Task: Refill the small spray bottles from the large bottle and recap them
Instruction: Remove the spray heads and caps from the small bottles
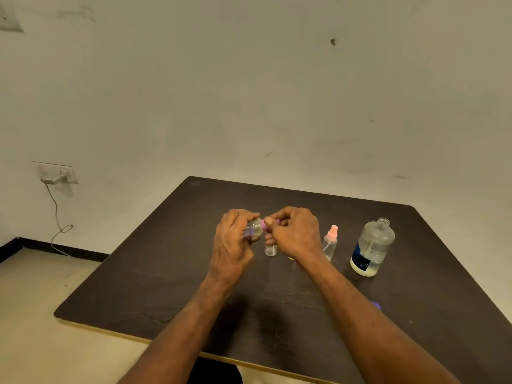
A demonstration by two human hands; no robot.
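2 hands work above the surface (171, 273): left hand (232, 239) grips the small spray bottle (253, 231) sideways while right hand (293, 231) fingers (273, 230) pinch its purple spray cap (267, 222); align threads squarely and twist until snug, judging from this posture.

Dark matt table top (277, 300) with a faint woodgrain texture and a pale raw-looking edge strip along the near side. Clear glossy large bottle (371, 246), could be glass or hard plastic, can't tell, with a smooth printed label. Small spray bottle (329, 243) in see-through shiny plastic, opaque pink plastic pump on top. Wall (249, 92) flat matt paint, scuffed and smudgy in spots. White plastic socket plate (56, 173), slight sheen.
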